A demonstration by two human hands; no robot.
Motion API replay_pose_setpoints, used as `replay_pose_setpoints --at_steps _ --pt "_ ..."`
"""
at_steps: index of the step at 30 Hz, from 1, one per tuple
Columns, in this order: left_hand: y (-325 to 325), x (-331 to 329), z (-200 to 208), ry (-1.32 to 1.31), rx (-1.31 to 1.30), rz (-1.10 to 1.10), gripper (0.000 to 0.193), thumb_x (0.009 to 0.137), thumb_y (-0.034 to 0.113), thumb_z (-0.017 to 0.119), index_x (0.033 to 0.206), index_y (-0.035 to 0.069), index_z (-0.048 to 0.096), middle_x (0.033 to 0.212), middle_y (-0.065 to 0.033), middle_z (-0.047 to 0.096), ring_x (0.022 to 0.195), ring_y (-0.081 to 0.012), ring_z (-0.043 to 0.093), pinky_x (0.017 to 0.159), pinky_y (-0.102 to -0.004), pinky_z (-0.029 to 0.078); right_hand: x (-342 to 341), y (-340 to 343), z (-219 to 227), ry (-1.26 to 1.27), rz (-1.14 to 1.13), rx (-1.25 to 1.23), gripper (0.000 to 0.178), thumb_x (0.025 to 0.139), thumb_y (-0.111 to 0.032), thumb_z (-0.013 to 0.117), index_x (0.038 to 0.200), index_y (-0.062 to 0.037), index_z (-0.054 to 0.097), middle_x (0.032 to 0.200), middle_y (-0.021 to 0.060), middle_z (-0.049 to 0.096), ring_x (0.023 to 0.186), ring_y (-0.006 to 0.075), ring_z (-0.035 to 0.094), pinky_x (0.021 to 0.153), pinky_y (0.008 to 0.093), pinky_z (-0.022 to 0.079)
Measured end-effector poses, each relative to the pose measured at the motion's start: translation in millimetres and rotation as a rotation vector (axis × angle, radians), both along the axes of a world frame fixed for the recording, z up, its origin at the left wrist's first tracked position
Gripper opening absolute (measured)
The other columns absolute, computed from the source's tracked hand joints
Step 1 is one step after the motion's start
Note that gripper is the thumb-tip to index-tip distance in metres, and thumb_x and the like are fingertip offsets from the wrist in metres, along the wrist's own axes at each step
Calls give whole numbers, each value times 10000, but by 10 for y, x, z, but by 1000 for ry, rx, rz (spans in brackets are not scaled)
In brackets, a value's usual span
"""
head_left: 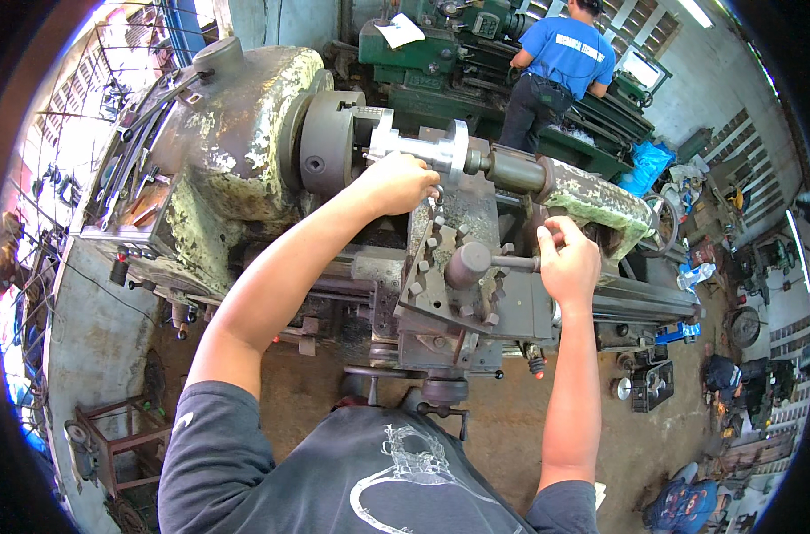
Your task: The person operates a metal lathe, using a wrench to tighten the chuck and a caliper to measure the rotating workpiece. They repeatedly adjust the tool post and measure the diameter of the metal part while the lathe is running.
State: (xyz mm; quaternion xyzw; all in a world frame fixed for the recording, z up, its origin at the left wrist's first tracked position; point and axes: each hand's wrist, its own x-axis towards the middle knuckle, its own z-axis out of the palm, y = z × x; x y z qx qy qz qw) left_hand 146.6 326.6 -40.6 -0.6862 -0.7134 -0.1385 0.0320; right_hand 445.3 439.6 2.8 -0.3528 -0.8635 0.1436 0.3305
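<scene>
A worn metal lathe [454,206] spans the view, its paint-chipped headstock [245,160] on the left and its tailstock [601,198] on the right. The left forearm [289,258], bent at the elbow, slants up and to the right across the front of the headstock, while the right forearm [572,392] rises almost straight up beside the carriage. Between them sits the square turret toolpost [441,294], studded with bolts, and beyond the left wrist is the heavy lathe chuck [325,147]. The silvery flanged workpiece [432,153] lies level between chuck and tailstock, its disc toward the tailstock end. The left hand [400,184] is at the workpiece's near side, back of the hand upward, wrist nearly in line with the forearm, fingers curled inward; whether they press on the metal or stop just short, I cannot tell. The right hand [570,265] is upright at the outer end of the toolpost's clamping lever [514,263], fingers bent and thumb drawn close to them; the lever's tip meets the hand's outline, but I cannot tell whether it is gripped.
</scene>
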Motion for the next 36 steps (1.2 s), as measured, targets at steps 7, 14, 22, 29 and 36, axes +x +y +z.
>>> replay_pose_setpoints --at_steps 7,14,22,29,36 --pt "-136 -298 -57 -60 136 32 355 1000 336 575 870 16 651 874 -216 676 881 -419 648 797 -517 506 19 61 -31 -1 23 26 147 888 -200 711 974 -82 726 687 96 689 580 230 657 580 353 491" --pt "-600 877 -201 -208 7 590 377 1047 378 482 940 44 622 778 -246 686 767 -431 694 723 -564 537 0 20 -30 -43 -63 57 204 879 -324 709 911 -123 731 700 96 705 704 335 706 648 443 537" --pt "-738 587 -10 -565 4 254 314 1004 271 559 990 -5 707 821 -235 686 773 -400 667 722 -453 508 -4 -47 -4 -58 -70 35 198 883 -330 713 919 -137 732 706 90 709 686 315 699 637 439 527" --pt "-710 717 -194 -693 147 315 306 1005 260 571 1041 -20 688 861 -248 678 796 -415 657 722 -449 496 -9 -17 -36 14 -41 34 183 881 -288 718 921 -110 726 655 94 685 614 313 676 593 425 507" --pt "-853 469 241 -1534 278 -18 268 1060 235 538 1073 30 710 582 58 468 502 -14 424 454 -209 312 -19 17 -27 24 -27 20 163 855 -200 751 960 -77 729 630 100 650 543 252 629 555 374 474"
